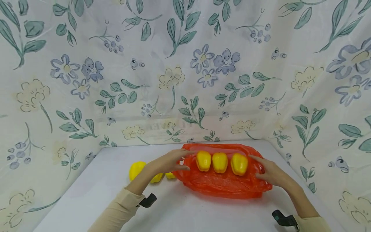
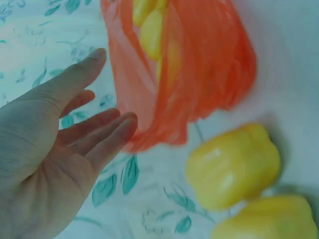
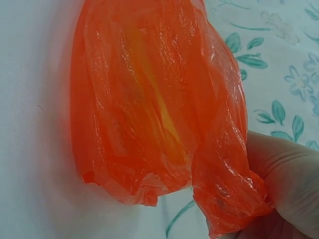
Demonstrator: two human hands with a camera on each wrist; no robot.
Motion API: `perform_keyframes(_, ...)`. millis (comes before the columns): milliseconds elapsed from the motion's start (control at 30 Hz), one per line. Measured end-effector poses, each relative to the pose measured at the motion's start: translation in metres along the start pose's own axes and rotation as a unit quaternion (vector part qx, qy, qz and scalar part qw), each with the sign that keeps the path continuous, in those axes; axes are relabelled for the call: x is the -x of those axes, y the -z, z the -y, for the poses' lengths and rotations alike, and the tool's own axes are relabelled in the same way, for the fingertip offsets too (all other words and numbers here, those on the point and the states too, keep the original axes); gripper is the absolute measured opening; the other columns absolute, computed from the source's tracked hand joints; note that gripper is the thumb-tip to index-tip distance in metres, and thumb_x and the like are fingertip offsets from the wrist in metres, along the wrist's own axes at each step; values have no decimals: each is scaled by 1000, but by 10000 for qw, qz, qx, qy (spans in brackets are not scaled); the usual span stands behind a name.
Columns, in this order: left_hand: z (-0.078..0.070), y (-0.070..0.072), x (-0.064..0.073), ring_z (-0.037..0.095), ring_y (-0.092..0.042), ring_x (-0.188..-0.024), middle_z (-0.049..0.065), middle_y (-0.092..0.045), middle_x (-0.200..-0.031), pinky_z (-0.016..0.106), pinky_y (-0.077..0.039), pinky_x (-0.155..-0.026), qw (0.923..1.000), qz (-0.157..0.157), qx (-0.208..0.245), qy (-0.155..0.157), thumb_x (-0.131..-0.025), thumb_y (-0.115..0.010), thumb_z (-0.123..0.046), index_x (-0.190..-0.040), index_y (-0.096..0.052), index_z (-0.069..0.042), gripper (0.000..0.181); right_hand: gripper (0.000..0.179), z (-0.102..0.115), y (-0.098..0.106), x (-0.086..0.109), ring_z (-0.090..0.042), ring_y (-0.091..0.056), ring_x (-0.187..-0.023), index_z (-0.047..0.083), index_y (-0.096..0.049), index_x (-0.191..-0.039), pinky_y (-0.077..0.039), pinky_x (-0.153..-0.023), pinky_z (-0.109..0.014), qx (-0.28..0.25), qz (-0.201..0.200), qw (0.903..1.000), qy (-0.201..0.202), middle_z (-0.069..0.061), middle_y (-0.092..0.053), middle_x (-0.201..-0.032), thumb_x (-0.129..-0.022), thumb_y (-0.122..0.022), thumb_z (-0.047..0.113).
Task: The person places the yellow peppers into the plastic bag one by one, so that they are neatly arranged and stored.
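Observation:
A thin red plastic bag (image 1: 223, 187) lies spread on the table. Three yellow bell peppers (image 1: 220, 162) stand in a row in its opening. At the bag's left end is my left hand (image 1: 171, 161), its thumb and fingers extended and apart. The left wrist view shows those fingertips right by the bag's edge, with nothing held. My right hand (image 1: 272, 172) reaches over the right end, thumb and fingers spread toward the rightmost pepper. In the right wrist view, a crumpled bag flap (image 3: 227, 194) covers most of the right hand's fingers.
More yellow bell peppers (image 2: 234, 167) lie on the white table (image 1: 95, 190) left of the bag, partly behind my left forearm in the head view. A floral curtain (image 1: 185, 64) hangs around the table's back and sides.

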State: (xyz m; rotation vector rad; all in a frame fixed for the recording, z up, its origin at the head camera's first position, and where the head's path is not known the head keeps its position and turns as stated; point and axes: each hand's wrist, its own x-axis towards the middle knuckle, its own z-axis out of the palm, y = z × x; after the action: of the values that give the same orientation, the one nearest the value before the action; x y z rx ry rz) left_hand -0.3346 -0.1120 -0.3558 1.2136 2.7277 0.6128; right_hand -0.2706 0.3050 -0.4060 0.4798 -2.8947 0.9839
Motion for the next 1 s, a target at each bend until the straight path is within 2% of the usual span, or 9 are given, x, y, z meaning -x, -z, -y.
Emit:
perform_keyframes(167, 12, 8, 35, 24, -61, -115, 3, -61, -129, 36, -58, -90, 9984, -421, 362, 40, -88, -74, -24, -142, -52, -20, 59, 70, 1, 0, -1, -27, -58, -102, 3, -41, -146, -62, -74, -34, -21, 40, 10000, -45, -29, -51, -137, -84, -72, 4)
perform_keyframes(300, 25, 13, 61, 28, -62, -116, 7, -60, -133, 38, -58, -90, 9963, -661, 513, 178, -89, -73, -28, -139, -54, -18, 55, 69, 1, 0, -1, -25, -57, -99, 3, -41, -146, -61, -74, -32, 5, 62, 10000, -38, -29, -52, -136, -84, -71, 5)
perform_keyframes(533, 48, 16, 99, 31, -59, -118, 7, -60, -133, 48, -55, -95, 9930, -986, 204, 613, -88, -72, -36, -137, -55, -21, 54, 69, 4, 0, 0, -24, -56, -95, 3, -41, -146, -61, -72, -30, -14, 76, 10000, -62, -30, -52, -135, -84, -71, 5)
perform_keyframes(767, 70, 11, 126, 34, -53, -125, 11, -54, -139, 56, -48, -102, 9865, -1200, -293, 1072, -82, -78, -37, -138, -55, -15, 64, 70, 3, -1, 0, -24, -58, -98, 3, -40, -147, -61, -73, -32, -25, 115, 9998, -161, -29, -52, -136, -84, -72, 6)
perform_keyframes(1000, 90, 4, 143, 45, -44, -130, 24, -42, -146, 65, -42, -102, 9773, -1286, -636, 1560, -77, -82, -39, -143, -48, -13, 79, 70, 4, -1, 1, -23, -58, -96, 4, -40, -147, -61, -72, -30, -124, 143, 9997, -168, -29, -52, -136, -84, -72, 7)
